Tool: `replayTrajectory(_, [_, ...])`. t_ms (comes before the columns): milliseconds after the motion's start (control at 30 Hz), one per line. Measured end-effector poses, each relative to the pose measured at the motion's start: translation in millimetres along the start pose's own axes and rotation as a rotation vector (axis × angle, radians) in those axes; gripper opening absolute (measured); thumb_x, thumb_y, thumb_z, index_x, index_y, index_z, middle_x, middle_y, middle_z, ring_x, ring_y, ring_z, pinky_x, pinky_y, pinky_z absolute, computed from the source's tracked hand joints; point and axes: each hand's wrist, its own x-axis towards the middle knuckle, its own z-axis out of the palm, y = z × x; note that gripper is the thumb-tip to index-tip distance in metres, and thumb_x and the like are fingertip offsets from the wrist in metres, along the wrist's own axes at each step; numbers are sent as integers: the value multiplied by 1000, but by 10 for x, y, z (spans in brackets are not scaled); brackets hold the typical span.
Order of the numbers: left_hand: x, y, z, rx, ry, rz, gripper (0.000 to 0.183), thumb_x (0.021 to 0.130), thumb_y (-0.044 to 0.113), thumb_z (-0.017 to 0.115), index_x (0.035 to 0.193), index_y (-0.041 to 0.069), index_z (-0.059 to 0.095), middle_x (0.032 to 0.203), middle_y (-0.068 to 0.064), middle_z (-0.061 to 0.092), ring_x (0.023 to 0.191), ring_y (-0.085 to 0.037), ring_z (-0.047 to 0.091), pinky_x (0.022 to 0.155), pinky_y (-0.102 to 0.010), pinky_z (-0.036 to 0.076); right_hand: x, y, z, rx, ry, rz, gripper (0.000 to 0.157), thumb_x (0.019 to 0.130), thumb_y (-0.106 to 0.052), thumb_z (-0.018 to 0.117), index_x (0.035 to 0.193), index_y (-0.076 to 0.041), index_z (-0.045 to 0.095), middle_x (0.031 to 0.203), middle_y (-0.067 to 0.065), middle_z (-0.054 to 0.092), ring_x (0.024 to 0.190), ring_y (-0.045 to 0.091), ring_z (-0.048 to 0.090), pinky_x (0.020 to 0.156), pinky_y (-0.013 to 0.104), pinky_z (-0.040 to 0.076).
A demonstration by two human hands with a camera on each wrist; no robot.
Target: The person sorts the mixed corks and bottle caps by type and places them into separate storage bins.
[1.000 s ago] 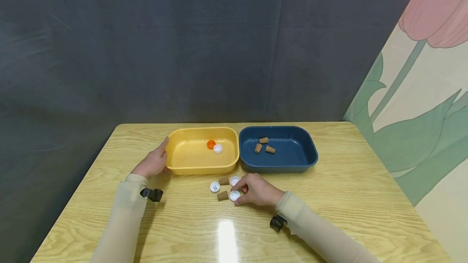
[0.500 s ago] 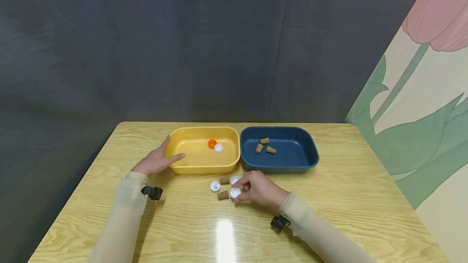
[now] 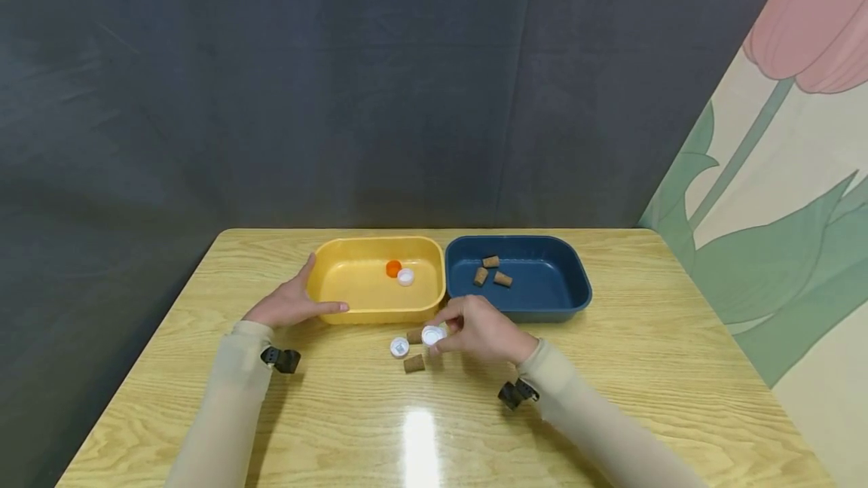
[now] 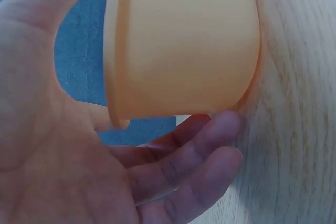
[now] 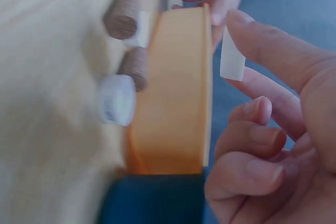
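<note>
Between thumb and index finger, my right hand point(image 3: 483, 330) pinches a white bottle cap point(image 5: 232, 61), raised off the table; the other fingers curl loosely below. My left hand point(image 3: 288, 305) spreads round the left end of a yellow tub point(image 3: 366, 317), thumb along the front rim and fingers beside the end wall. On the table before the tub lie a white cap point(image 3: 399, 347) and two corks, a nearer cork point(image 3: 414, 364) and a farther cork point(image 3: 414, 336). Another white cap point(image 5: 116, 99) shows in the right wrist view, mostly hidden in the head view.
An orange cap point(image 3: 393, 269) and a white cap point(image 3: 405, 277) lie inside the yellow tub. Close beside it on the right stands a blue tub point(image 3: 529, 315) holding three corks. A dark cloth point(image 3: 380, 96) hangs behind the table.
My right hand has lifted the nearer white cap off the table and moved it slightly away from me. The left thumb has swung out over the yellow tub's front rim.
</note>
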Motion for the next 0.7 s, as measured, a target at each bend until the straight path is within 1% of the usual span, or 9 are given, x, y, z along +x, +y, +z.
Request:
replayTrajectory(200, [23,-29,-7,-25,-8,8,137,76,61,79,158,10,-18,164,-27,6,146,-48,23,114,-65,23,184,-55,-152,13,11,30,30,82,-24,84,110,-13,78,74,-5,53,67,10,47,61,22,39])
replayTrajectory(267, [28,-31,-9,-32,-9,8,137,76,60,80,158,11,-18,164,-27,6,146,-48,23,114,-65,22,257,-66,-200,7,18,23,30,83,-24,84,110,-13,78,74,-4,55,66,11,48,61,23,40])
replayTrajectory(467, [25,-22,2,-38,-11,8,135,77,57,81,158,9,-17,164,-27,6,146,-47,23,115,-64,22,451,-122,-301,-59,47,16,28,83,-27,84,108,-15,79,62,-4,48,56,11,40,56,24,33])
replayTrajectory(600, [17,-4,-4,-32,-8,0,136,77,58,81,158,9,-17,164,-27,7,146,-47,23,115,-64,22,570,-152,-330,-66,45,17,29,83,-25,83,109,-12,79,58,-2,47,53,12,38,55,25,31])
replayTrajectory(700, [15,3,-10,-29,-7,-4,136,76,58,81,158,9,-17,164,-26,7,146,-47,23,115,-64,21,657,-166,-340,-64,46,34,29,84,-24,83,109,-10,78,59,-1,47,53,13,38,55,25,31])
